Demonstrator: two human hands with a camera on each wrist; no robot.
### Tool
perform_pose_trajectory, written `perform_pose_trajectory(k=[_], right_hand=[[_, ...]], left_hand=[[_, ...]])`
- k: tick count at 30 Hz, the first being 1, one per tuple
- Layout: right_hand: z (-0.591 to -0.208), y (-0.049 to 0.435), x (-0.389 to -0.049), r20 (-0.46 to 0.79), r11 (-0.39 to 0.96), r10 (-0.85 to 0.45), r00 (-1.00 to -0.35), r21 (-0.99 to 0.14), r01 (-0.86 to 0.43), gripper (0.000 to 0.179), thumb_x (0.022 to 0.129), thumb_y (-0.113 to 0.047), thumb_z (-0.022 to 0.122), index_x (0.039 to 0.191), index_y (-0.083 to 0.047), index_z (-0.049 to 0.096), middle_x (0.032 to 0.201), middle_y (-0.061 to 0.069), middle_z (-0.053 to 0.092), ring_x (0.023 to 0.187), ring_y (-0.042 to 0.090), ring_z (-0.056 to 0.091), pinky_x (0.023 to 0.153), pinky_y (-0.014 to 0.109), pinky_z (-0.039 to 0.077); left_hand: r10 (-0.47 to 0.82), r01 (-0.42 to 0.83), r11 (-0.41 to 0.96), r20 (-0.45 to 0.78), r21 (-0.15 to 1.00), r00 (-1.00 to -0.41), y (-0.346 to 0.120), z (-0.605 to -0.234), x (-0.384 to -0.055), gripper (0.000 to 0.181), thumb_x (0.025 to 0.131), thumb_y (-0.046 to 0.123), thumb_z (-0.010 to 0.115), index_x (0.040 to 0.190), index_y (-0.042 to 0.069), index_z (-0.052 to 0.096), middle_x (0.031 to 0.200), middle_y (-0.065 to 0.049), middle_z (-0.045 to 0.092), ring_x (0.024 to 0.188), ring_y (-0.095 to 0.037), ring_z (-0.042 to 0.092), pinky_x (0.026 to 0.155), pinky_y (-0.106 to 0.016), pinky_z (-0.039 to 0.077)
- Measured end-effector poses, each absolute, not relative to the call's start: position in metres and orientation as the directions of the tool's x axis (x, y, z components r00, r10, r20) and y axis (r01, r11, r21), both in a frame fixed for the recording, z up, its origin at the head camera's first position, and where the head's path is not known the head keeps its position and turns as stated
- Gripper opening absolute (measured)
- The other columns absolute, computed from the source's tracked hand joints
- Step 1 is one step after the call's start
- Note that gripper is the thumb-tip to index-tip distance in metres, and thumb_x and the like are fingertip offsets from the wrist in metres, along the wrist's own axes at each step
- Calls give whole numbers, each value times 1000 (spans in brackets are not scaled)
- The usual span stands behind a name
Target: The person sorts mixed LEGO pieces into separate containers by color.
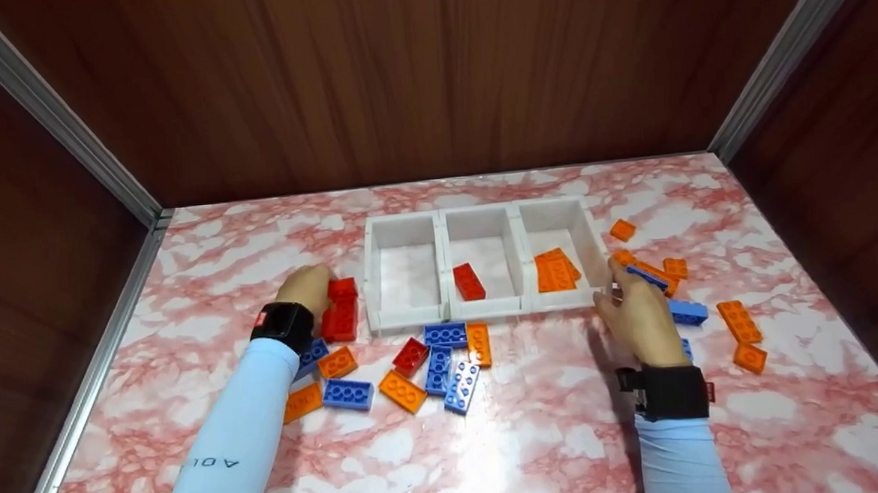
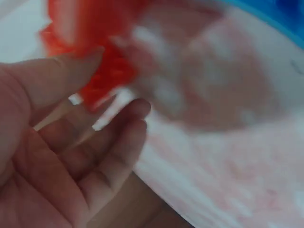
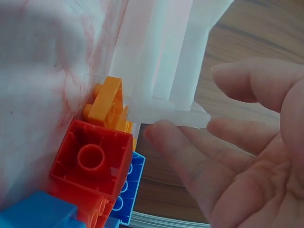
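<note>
At the left, my left hand [image 1: 304,287] is beside two red bricks [image 1: 341,319] that lie against each other by the tray. In the left wrist view its thumb overlaps the blurred red bricks [image 2: 111,71], with the other fingers loosely bent; contact is hard to judge. My right hand [image 1: 638,315] is at the right end of the white three-compartment tray [image 1: 487,305]. Its fingers reach the tray's corner [image 3: 166,114] in the right wrist view, thumb held apart. Near them are a red brick [image 3: 90,156], an orange brick [image 3: 107,102] and a blue brick [image 3: 130,190].
One red brick [image 1: 469,282] lies in the middle compartment and orange bricks [image 1: 555,272] in the right one. Blue bricks [image 1: 438,370], orange bricks [image 1: 403,391] and a dark red brick [image 1: 410,357] are scattered in front. More orange bricks [image 1: 739,321] lie at the right.
</note>
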State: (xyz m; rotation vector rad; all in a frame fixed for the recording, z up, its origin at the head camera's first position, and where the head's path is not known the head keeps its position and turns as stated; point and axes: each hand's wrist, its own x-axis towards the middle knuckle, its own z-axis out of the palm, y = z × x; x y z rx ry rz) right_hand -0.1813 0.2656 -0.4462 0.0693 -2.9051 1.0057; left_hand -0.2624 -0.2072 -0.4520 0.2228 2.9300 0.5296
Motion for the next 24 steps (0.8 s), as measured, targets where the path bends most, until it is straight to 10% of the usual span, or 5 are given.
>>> perform_pose_trajectory(k=[14,24], right_hand=[[-444,264,-181,42,800,-17,-999,-599,-39,65,100,-21,56,154,1,27,95,22,60,56,21,52,52,34,45],[-445,265,-181,47,802,-30,-998,-596,-52,65,100,-22,56,154,2,27,116,31,60,72,26,59,61,36,47]], left_hand=[[139,104,878,-42,466,-989,-206,-403,-267,34,89,16,74,118,-1,69,99,-16,68,85,-30,58,81,-43,49],[244,271,830,121,488,-962,-112,-365,-259,22,91,25,73,94,4,69,76,-8,60,63,-22,52,58,-33,45]])
